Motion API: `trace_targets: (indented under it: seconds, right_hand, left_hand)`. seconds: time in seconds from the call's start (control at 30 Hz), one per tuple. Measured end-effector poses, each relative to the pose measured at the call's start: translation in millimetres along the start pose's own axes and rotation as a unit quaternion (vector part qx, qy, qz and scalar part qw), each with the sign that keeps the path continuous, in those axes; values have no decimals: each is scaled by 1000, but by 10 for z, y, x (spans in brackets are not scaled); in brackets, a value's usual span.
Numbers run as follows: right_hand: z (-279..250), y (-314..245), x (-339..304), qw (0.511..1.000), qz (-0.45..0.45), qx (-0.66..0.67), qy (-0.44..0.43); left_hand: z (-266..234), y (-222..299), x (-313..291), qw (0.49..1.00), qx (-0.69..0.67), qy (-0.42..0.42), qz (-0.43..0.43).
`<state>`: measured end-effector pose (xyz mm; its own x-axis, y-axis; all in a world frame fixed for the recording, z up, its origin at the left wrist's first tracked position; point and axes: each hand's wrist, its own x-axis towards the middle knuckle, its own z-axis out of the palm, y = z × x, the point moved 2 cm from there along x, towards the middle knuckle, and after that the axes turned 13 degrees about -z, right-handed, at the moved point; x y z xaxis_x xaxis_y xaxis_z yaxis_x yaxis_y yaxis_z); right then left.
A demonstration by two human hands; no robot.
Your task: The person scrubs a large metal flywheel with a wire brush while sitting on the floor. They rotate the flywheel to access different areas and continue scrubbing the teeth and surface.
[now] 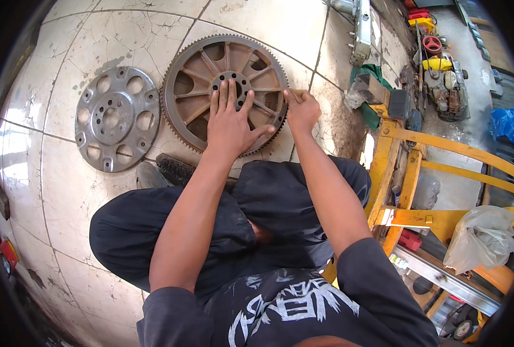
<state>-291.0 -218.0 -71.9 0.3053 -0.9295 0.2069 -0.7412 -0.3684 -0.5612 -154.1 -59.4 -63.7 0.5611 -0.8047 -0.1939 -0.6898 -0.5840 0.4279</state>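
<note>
A: Where does the piece sit?
B: Spoked wheel (240, 79) flat on the tiled floor (268, 22), at 12 o'clock from the crossed legs (286, 191). Toothed edge (182, 52) runs round it. Holed metal plate (123, 124) lies just beside, at the wheel's 8 to 9 o'clock.

A: Hands?
B: Left hand (232, 123): open, palm down, fingers pointing to 12 and reaching the hub (218, 81), thumb spread toward 3; grasps nothing. Right hand (301, 111): at the rim's 3 o'clock, fingers curled, thumb and forefinger close together. Pinching the edge or some small item? Cannot tell.

A: Progress?
B: Judgement: mid-handling, attention on the wheel's rim. Plate untouched by either hand; the two parts lie separate, not joined. No tool visible in hand. How much remains: cannot be fixed from this view.
</note>
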Motion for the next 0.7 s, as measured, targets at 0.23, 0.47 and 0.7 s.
trace_targets:
  seconds: [0.23, 0.47, 0.7]
  right_hand:
    - [127, -90, 21, 1000, 10, -1, 18]
    - [272, -88, 148, 996, -67, -26, 47]
    - [193, -1, -156, 996, -59, 31, 53]
  left_hand:
    - [97, -34, 10, 1000, -6, 23, -4]
    - [123, -46, 25, 999, 29, 29, 12]
    - [105, -109, 42, 1000, 0, 16, 15]
